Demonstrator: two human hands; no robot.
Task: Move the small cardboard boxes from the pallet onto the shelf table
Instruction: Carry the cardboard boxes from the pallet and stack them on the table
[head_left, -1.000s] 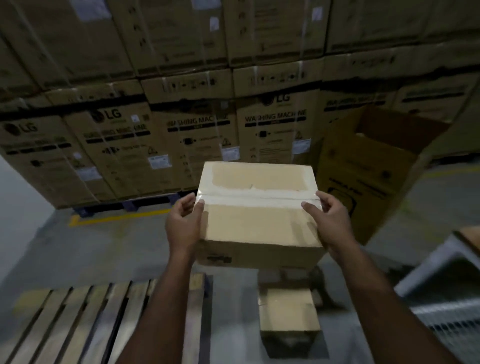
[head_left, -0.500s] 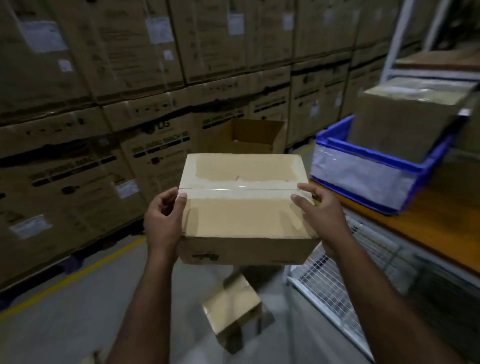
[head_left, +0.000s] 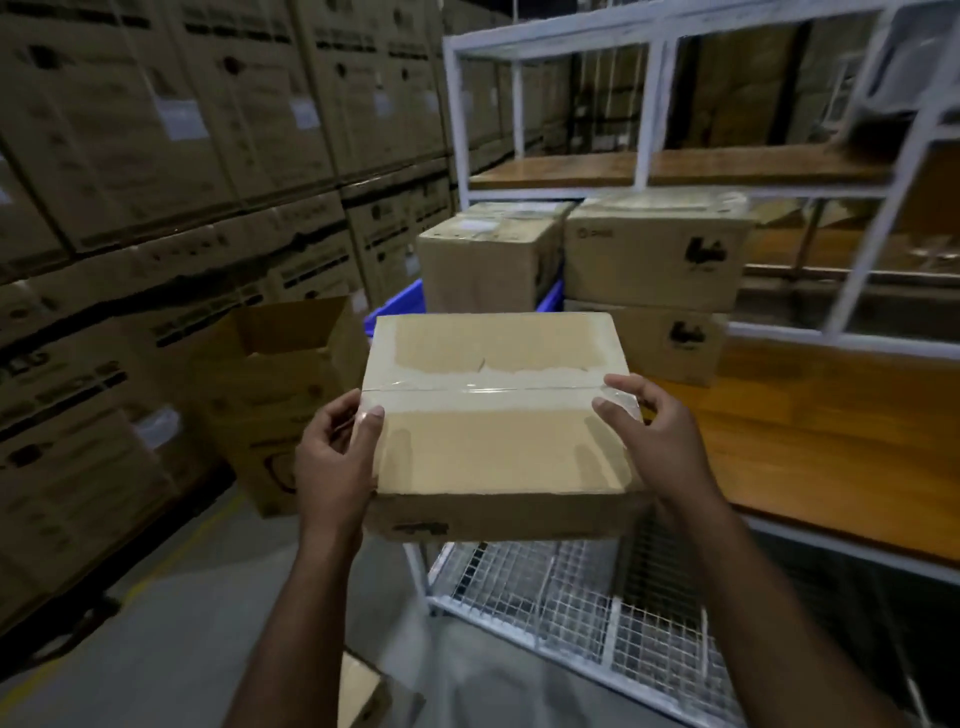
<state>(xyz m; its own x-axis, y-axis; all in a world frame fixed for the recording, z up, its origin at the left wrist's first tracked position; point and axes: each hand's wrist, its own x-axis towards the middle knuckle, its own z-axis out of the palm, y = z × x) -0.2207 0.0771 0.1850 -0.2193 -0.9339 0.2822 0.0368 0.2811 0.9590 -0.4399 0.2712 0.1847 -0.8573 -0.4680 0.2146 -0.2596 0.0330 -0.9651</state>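
I hold a small taped cardboard box (head_left: 493, 431) in the air in front of me. My left hand (head_left: 332, 457) grips its left side, thumb on top. My right hand (head_left: 649, 441) grips its right side, fingers over the top edge. The box hangs over the near left corner of the shelf table (head_left: 810, 447), whose wooden top stretches to the right. Several cardboard boxes (head_left: 649, 249) stand stacked at the table's back left. Another small box (head_left: 363, 696) lies on the floor below my left arm. The pallet is out of view.
A blue crate (head_left: 395, 306) sits behind the held box. An open cardboard carton (head_left: 280, 395) stands on the floor at left. Tall stacks of large cartons (head_left: 156, 208) line the left side. A wire mesh shelf (head_left: 571, 597) lies under the tabletop, and a white-framed upper shelf (head_left: 649, 166) rises above.
I have turned right with the box: the pallet and washing-machine cartons have slid out left, and the shelf table is now straight ahead. My grip on the box is unchanged.
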